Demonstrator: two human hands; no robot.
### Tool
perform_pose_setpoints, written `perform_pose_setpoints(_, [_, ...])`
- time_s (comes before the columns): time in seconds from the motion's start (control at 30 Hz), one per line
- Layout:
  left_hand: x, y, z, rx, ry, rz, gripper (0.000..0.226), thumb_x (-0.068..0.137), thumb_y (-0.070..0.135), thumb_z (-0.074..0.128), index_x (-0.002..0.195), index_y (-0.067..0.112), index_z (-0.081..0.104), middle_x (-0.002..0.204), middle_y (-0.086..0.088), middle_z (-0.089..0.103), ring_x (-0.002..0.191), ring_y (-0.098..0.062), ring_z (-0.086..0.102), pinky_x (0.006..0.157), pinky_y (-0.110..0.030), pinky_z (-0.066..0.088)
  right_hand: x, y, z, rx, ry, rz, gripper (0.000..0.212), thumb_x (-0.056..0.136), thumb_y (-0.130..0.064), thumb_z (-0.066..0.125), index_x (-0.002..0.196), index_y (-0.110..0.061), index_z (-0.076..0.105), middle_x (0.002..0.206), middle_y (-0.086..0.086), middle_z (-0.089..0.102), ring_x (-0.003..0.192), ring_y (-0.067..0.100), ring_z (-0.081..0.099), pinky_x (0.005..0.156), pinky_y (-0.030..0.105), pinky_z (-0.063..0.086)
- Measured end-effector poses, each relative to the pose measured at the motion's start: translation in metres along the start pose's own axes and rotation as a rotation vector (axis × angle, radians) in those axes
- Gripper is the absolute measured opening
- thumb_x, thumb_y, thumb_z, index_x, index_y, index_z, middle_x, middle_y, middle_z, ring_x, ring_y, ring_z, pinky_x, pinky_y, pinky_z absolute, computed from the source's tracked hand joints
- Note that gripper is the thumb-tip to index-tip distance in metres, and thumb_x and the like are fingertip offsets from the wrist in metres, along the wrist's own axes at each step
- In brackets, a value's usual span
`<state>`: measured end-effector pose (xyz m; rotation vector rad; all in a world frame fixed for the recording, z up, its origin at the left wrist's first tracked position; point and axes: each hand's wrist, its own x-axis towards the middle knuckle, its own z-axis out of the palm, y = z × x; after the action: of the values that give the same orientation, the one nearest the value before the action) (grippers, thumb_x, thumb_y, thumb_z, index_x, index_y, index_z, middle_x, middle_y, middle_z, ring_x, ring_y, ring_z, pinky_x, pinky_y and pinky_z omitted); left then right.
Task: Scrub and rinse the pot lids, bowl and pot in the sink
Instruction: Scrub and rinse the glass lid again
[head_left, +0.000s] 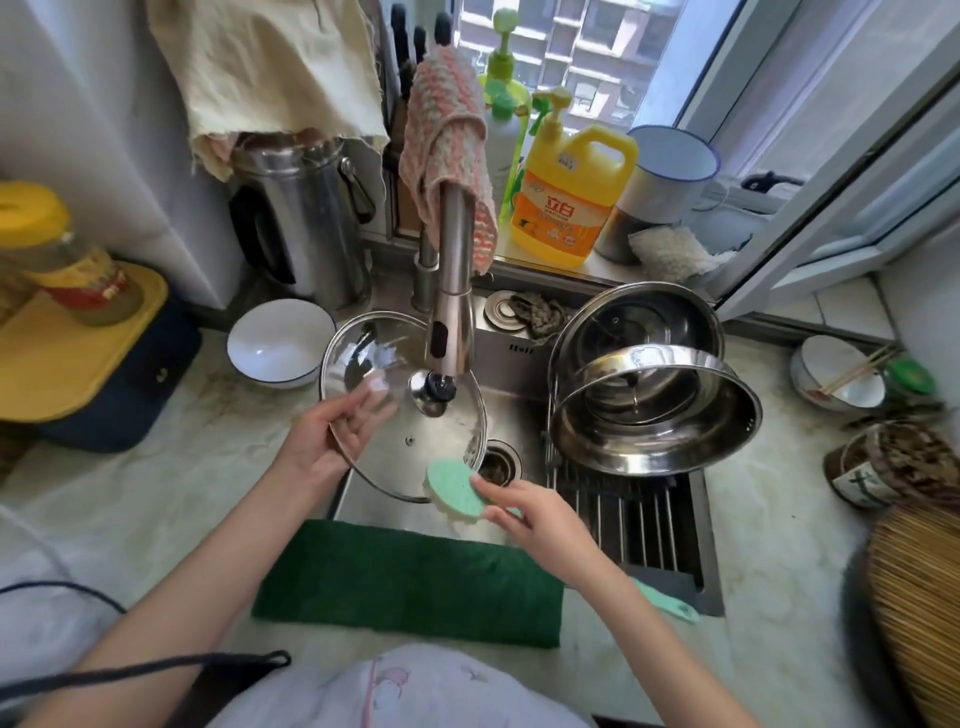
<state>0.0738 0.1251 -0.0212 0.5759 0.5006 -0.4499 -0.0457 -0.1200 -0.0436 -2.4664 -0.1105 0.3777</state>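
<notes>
My left hand grips the rim of a glass pot lid, holding it tilted over the sink under the tap. A black knob shows at the lid's centre. My right hand holds a green sponge brush whose round head touches the lid's lower edge; its handle sticks out behind my wrist. On the drying rack at the sink's right, a steel pot lies tipped on its side, with a steel lid leaning behind it. A white bowl with a blue rim stands on the counter at the left.
A dark green cloth lies along the sink's front edge. Yellow detergent bottle, an enamel mug and a scourer stand on the sill. Steel kettle at back left, yellow board left, bowl with chopsticks and jars right.
</notes>
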Motion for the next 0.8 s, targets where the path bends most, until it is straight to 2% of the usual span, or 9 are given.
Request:
perform_pose_setpoints(0.07, [0.004, -0.003, 0.009, 0.009, 0.045, -0.006, 0.016, 0.049, -0.009, 0.077, 0.063, -0.001, 0.072, 0.082, -0.017, 0.072, 0.074, -0.024, 0.073, 0.075, -0.041, 0.057, -0.011, -0.005, -0.005, 0.05, -0.009, -0.004, 0.047, 0.09, -0.044, 0.058, 0.135, -0.045, 0.046, 0.104, -0.009, 0.065, 0.081, 0.005, 0.056, 0.074, 0.028, 0.05])
perform_pose_setpoints(0.2, [0.011, -0.016, 0.022, 0.052, 0.043, -0.025, 0.02, 0.065, -0.002, 0.057, 0.085, 0.0, 0.055, 0.077, -0.013, 0.073, 0.073, -0.022, 0.073, 0.075, -0.03, 0.056, -0.023, -0.02, -0.037, 0.552, 0.15, 0.178, 0.067, 0.073, -0.025, 0.079, 0.132, -0.035, 0.047, 0.107, -0.01, 0.063, 0.086, 0.003, 0.063, 0.073, 0.023, 0.056])
perform_pose_setpoints(0.27, [0.011, -0.024, 0.027, 0.013, 0.018, -0.045, 0.024, 0.064, -0.005, 0.06, 0.087, -0.002, 0.056, 0.078, -0.017, 0.072, 0.073, -0.025, 0.073, 0.067, -0.037, 0.06, -0.023, -0.024, -0.059, 0.63, 0.248, 0.244, 0.052, 0.081, -0.019, 0.072, 0.128, -0.021, 0.052, 0.093, -0.012, 0.066, 0.074, -0.001, 0.064, 0.063, 0.018, 0.053])
perform_pose_setpoints(0.33, [0.009, -0.029, 0.035, 0.012, 0.017, -0.075, 0.021, 0.068, -0.006, 0.058, 0.089, -0.005, 0.057, 0.079, -0.021, 0.072, 0.073, -0.027, 0.073, 0.058, -0.035, 0.059, -0.019, -0.023, -0.086, 0.702, 0.207, 0.297, 0.031, 0.093, -0.02, 0.057, 0.123, -0.016, 0.059, 0.061, -0.012, 0.053, 0.047, 0.007, 0.047, 0.045, 0.019, 0.039])
perform_pose_setpoints(0.43, [0.009, -0.038, 0.041, 0.032, 0.0, -0.097, 0.018, 0.076, -0.004, 0.054, 0.094, -0.006, 0.057, 0.083, -0.022, 0.072, 0.076, -0.025, 0.073, 0.063, -0.04, 0.06, -0.001, -0.019, -0.126, 0.884, 0.055, 0.357, 0.027, 0.098, -0.025, 0.045, 0.118, -0.013, 0.059, 0.056, -0.004, 0.037, 0.044, 0.008, 0.028, 0.038, 0.019, 0.022])
perform_pose_setpoints(0.53, [0.012, -0.041, 0.046, 0.114, -0.02, -0.082, 0.009, 0.076, -0.005, 0.053, 0.081, 0.002, 0.053, 0.098, -0.023, 0.069, 0.082, -0.024, 0.072, 0.074, -0.043, 0.057, 0.044, -0.021, -0.156, 0.905, 0.047, 0.372, 0.027, 0.099, -0.022, 0.045, 0.119, -0.005, 0.055, 0.081, 0.005, 0.06, 0.041, 0.007, 0.04, 0.032, 0.017, 0.027])
perform_pose_setpoints(0.6, [0.012, -0.045, 0.048, 0.189, -0.027, -0.073, 0.02, 0.084, -0.009, 0.048, 0.072, 0.007, 0.048, 0.098, -0.02, 0.07, 0.085, -0.023, 0.072, 0.076, -0.043, 0.056, 0.085, -0.023, -0.165, 0.871, 0.058, 0.39, 0.026, 0.099, -0.019, 0.047, 0.12, -0.004, 0.051, 0.105, 0.008, 0.061, 0.042, 0.009, 0.052, 0.032, 0.017, 0.035])
perform_pose_setpoints(0.7, [0.012, -0.046, 0.044, 0.323, -0.014, -0.042, 0.039, 0.091, -0.01, 0.04, 0.062, 0.005, 0.062, 0.097, -0.017, 0.072, 0.086, -0.02, 0.072, 0.076, -0.04, 0.058, 0.155, -0.023, -0.162, 0.838, -0.003, 0.414, 0.025, 0.101, -0.018, 0.045, 0.122, -0.005, 0.044, 0.099, 0.011, 0.055, 0.046, 0.012, 0.065, 0.035, 0.018, 0.045])
perform_pose_setpoints(0.8, [0.007, -0.04, 0.04, 0.362, 0.025, -0.026, 0.026, 0.09, -0.011, 0.043, 0.07, 0.004, 0.051, 0.098, -0.019, 0.072, 0.086, -0.022, 0.072, 0.068, -0.037, 0.06, 0.214, -0.019, -0.146, 0.765, -0.052, 0.455, 0.029, 0.103, -0.022, 0.04, 0.126, -0.005, 0.04, 0.097, 0.019, 0.056, 0.047, 0.018, 0.066, 0.039, 0.024, 0.052])
